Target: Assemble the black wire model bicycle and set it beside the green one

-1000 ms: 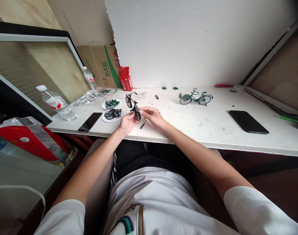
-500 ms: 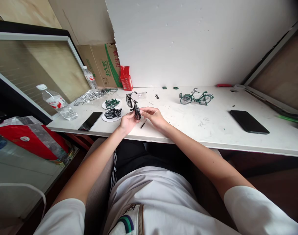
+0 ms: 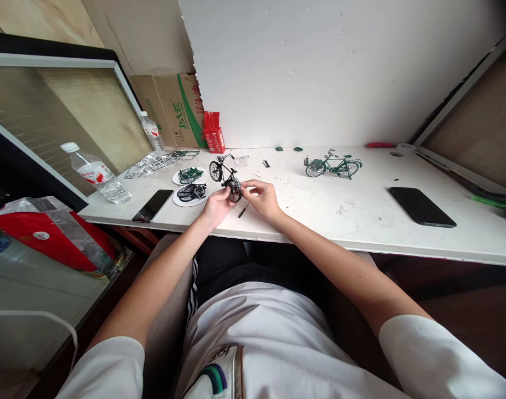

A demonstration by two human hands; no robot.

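Note:
A small black model bicycle [image 3: 225,176] is held up over the front of the white table, its handlebar turned away from me and its rear wheel toward me. My left hand [image 3: 218,207] is closed round its lower part near the rear wheel. From the right, the thumb and fingertips of my right hand [image 3: 262,197] pinch at the rear wheel's edge; whether a tiny part lies between them I cannot tell. On the table just below lies a thin black stick-like piece [image 3: 241,213]. Black bicycle parts [image 3: 192,192] and green bicycle parts [image 3: 190,175] sit on two white round plates to the left.
A finished-looking green model bicycle [image 3: 332,165] stands at the right. Phones lie at left [image 3: 153,205] and right [image 3: 422,206]. Water bottles [image 3: 97,173], a red box [image 3: 214,133], a carton [image 3: 169,108] and parts frames in plastic [image 3: 161,162] line the back left.
The black model bicycle has turned, so its wheels now show more from the side. My right hand has shifted slightly with its rear wheel; my left hand keeps its grip.

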